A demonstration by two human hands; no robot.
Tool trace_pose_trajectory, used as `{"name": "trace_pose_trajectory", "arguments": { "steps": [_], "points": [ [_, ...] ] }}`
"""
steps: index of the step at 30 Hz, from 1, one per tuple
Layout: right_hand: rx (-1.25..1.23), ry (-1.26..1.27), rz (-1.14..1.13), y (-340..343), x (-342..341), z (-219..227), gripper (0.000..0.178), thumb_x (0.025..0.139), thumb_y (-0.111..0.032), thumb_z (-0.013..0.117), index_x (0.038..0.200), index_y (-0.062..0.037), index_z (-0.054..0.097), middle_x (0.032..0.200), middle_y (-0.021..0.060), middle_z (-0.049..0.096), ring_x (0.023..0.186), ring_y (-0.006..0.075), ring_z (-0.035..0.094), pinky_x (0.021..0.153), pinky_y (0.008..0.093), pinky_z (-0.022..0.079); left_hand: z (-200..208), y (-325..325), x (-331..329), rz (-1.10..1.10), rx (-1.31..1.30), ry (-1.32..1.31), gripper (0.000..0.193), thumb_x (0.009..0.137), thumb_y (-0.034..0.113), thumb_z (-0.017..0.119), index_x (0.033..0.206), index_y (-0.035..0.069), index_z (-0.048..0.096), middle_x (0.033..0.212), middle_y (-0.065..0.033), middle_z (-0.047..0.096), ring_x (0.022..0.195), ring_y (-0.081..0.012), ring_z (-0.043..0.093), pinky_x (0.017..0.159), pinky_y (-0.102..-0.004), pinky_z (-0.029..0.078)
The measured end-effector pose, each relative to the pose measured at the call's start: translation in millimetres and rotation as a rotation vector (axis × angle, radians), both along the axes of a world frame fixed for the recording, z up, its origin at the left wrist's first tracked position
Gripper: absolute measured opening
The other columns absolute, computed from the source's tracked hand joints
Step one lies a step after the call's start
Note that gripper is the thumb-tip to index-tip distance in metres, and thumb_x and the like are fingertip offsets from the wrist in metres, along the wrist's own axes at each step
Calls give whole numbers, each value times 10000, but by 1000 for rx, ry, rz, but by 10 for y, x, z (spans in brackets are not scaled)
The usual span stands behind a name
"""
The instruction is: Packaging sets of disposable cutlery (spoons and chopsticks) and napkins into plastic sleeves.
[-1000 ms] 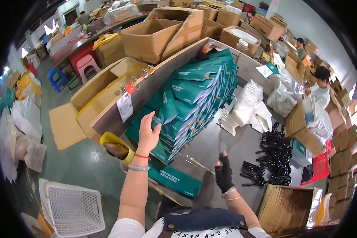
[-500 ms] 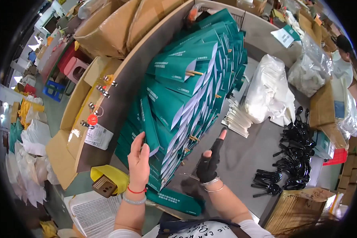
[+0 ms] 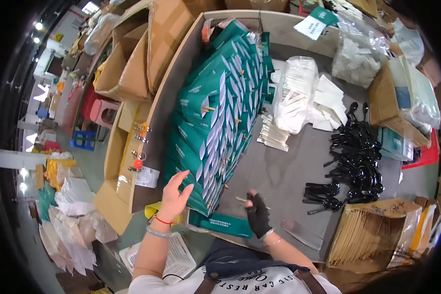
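Observation:
My left hand point(image 3: 175, 198), with its fingers apart and nothing in it, is by the near left end of a long stack of green pouches point(image 3: 196, 125). Pale thin sticks poke out of some pouches. In a black fingerless glove, my right hand point(image 3: 257, 218) is over the grey tabletop point(image 3: 279, 179) with its fingers curled. A thin pale stick point(image 3: 240, 198) juts out on the left of those fingers; its other end is mostly hidden by the hand. One green pouch point(image 3: 223, 224) lies flat along the near edge, between my hands.
Black plastic spoons point(image 3: 357, 157) lie heaped on the right. Beyond the hands are a clear bag of white packets point(image 3: 296, 93) and loose white packets point(image 3: 273, 134). A box of thin brown sticks point(image 3: 362, 237) stands near right. A raised board point(image 3: 154, 130) with clips borders the left side.
My right hand has moved down and closed round a thin stick. My left hand stays beside the pouches, its fingers more spread. The whole view has shifted.

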State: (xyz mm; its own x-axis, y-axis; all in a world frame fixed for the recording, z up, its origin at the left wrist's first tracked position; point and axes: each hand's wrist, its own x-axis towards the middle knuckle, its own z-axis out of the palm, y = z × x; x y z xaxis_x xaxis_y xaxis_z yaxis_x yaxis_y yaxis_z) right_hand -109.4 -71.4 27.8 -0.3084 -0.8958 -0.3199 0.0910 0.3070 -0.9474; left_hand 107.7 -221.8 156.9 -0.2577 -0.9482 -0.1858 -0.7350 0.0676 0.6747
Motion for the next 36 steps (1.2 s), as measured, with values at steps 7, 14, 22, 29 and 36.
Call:
{"name": "trace_pose_trajectory", "arguments": {
  "steps": [7,14,22,29,36],
  "points": [
    [150,13,369,418,825,395,368,936,-331,606,1171,-48,623,981,133,691,941,212,661,833,326,497,316,-829,379,-591,-252,-226,541,752,18,715,1267,41,550,1269,-169,546,1195,-360,496,1019,-419,424],
    [212,-963,-276,-59,2115,290,474,935,-163,629,1332,28,453,1031,94,627,924,197,650,836,305,526,-4,-1816,462,-900,-247,-133,672,731,27,737,1343,62,460,1336,-171,494,1257,-357,460,1069,-407,396],
    [227,-1374,-592,-617,2622,33,355,918,-238,641,1237,-118,543,1163,60,538,1138,256,505,1005,406,424,-316,-2267,97,-1039,-41,-148,518,679,143,812,1151,46,625,1260,-136,544,1146,-320,547,954,-368,466],
    [371,-874,-733,-843,2677,-104,605,860,-351,736,1337,-60,501,1223,71,571,1016,211,542,974,351,416,-593,-2186,68,-937,-310,-10,889,644,288,864,1380,40,433,1342,-159,443,1244,-349,446,1057,-414,384],
    [-1,-506,-1082,-1112,2336,-90,784,757,-310,837,1355,17,451,1312,135,534,1151,241,519,1028,356,386,-505,-1852,-83,-919,-98,-130,834,694,490,796,1325,26,508,1263,-178,497,1197,-349,479,1037,-418,391]
  ]
}}
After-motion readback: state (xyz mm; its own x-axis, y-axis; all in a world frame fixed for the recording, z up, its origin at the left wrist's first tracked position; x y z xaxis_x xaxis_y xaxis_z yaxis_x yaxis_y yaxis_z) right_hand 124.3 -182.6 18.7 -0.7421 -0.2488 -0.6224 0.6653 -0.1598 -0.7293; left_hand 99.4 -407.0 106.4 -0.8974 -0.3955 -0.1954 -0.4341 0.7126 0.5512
